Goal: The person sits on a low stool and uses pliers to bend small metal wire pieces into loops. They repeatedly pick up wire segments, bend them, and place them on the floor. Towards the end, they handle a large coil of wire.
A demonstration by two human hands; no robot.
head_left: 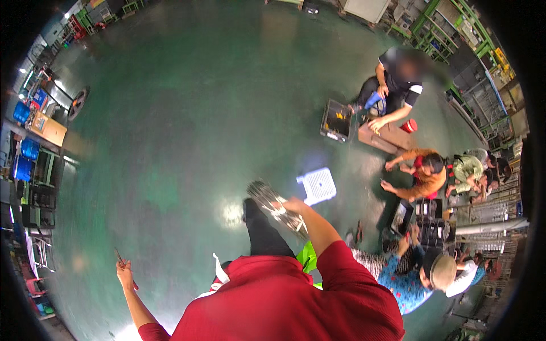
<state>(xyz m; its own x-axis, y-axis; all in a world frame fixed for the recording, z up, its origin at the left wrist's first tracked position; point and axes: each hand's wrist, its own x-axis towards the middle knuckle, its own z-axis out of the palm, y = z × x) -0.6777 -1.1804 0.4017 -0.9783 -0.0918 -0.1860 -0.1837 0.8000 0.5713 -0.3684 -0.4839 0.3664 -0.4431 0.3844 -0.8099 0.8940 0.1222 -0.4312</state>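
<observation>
My left hand (124, 274) is held out low on the left, its fingers closed round a slim red-handled tool (135, 285). A thin dark tip sticks out beyond the fingers; the tool's exact kind is too small to make out. In front of my body, my right hand (292, 206) grips a bundle of thin metal rods (263, 193). The bundle slants from upper left to lower right, above my dark trouser leg (267, 227). Just right of the bundle, a white plastic stool (319, 186) with a perforated top stands on the floor.
Green floor (170, 113) spreads ahead. On the right, a person in black sits by a black crate (336, 120) and a brown box (387, 136). Others crouch nearer, around black crates (429, 221). Pliers (359, 231) lie on the floor. Shelving lines the left.
</observation>
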